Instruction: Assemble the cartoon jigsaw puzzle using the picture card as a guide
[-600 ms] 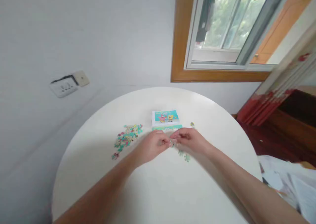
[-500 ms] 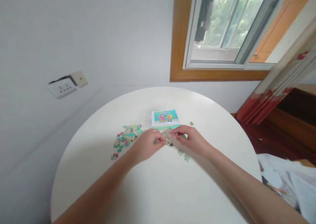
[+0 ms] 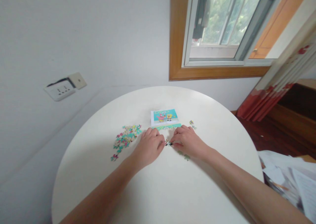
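Has brought left hand and right hand down since half a second ago, and now pinches with closed fingers the opposite edges of small, flat, black-and-white jigsaw pieces, at the middle of the round white desk. Suggests a shift from raised handling to close adjusting at the surface. Leaves the multicoloured heap of loose jigsaw bits untouched to the left, with the turquoise rectangular picture sheet just beyond.

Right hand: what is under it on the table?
Pale green puzzle pieces show along the near edge of the right hand, on the white table. The hand covers the rest, so whether more lie beneath cannot be told.
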A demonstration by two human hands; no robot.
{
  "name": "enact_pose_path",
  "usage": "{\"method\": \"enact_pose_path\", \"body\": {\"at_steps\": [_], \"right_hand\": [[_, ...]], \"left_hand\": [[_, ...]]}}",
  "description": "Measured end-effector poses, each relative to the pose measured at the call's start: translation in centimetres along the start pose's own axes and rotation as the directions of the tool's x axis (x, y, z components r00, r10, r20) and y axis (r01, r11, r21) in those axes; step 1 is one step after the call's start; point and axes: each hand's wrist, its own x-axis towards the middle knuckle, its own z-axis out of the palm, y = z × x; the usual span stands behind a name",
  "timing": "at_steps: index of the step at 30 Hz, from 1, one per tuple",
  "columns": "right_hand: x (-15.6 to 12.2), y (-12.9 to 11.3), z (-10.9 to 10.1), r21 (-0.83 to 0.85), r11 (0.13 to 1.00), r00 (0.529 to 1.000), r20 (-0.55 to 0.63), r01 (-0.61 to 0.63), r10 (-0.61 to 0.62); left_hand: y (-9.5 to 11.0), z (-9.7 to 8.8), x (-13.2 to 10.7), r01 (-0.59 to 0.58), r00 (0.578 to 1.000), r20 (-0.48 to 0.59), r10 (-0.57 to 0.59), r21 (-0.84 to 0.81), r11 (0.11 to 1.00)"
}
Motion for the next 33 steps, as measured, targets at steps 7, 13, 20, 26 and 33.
{"method": "enact_pose_path", "body": {"at_steps": [7,13,20,26,33], "right_hand": [[0.01,0.00,-0.06,0.017,1.000,1.000,0.009,0.002,-0.002],[0.09,0.21,-0.05,0.041,0.999,1.000,0.016,-0.015,0.014],[0.03,0.17,-0.13,0.056,0.998,1.000,0.018,-0.018,0.017],[0.07,0.22,-0.12,0.050,0.998,0.999,0.025,-0.028,0.027],[0.05,0.61,0.25,0.103,0.993,0.999,0.007,-0.053,0.052]], "left_hand": [[0.30,0.02,-0.01,0.015,1.000,0.014,-0.015,0.041,0.999],[-0.10,-0.64,-0.03,0.018,1.000,-0.001,-0.018,0.022,1.000],[-0.37,-0.65,-0.09,-0.050,0.999,0.020,0.051,-0.036,0.998],[0.06,-0.66,-0.16,-0.032,0.999,0.009,0.033,-0.028,0.999],[0.26,-0.66,-0.42,-0.027,1.000,-0.011,0.027,-0.028,0.999]]}}
